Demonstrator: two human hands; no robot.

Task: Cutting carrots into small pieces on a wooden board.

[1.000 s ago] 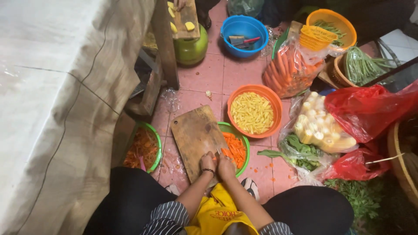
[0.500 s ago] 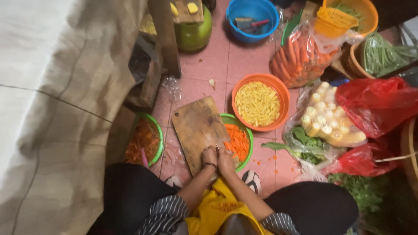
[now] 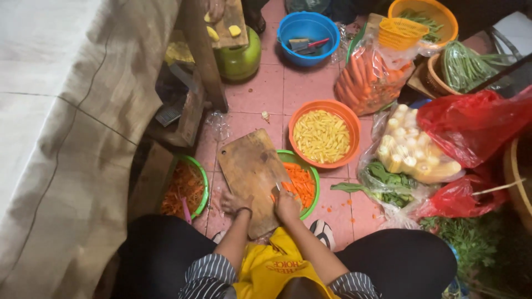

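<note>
A worn wooden cutting board (image 3: pixel 249 163) lies on the pink tiled floor in front of my knees. My left hand (image 3: pixel 235 203) rests at the board's near left edge, fingers curled; what it holds is hidden. My right hand (image 3: pixel 287 206) sits at the board's near right corner, closed around the handle of a small knife (image 3: pixel 275 190) whose blade points onto the board. Right beside that hand stands a green bowl (image 3: pixel 314 178) with orange carrot sticks. Beyond it is an orange bowl (image 3: pixel 336 107) full of pale yellow cut sticks.
A second green bowl (image 3: pixel 201 173) of carrot peelings sits left of the board. Bags of carrots (image 3: pixel 366 80), pale corn pieces (image 3: pixel 410 149), greens (image 3: pixel 388 185) and red bags (image 3: pixel 471 124) crowd the right. A blue basin (image 3: pixel 308 27), a green gas cylinder (image 3: pixel 239 60) and a cloth-covered table (image 3: pixel 66 127) surround them.
My hands were pressed together at the board's near edge; now they are apart, the left at the left corner and the right with the knife by the carrot bowl. The view shifted slightly.
</note>
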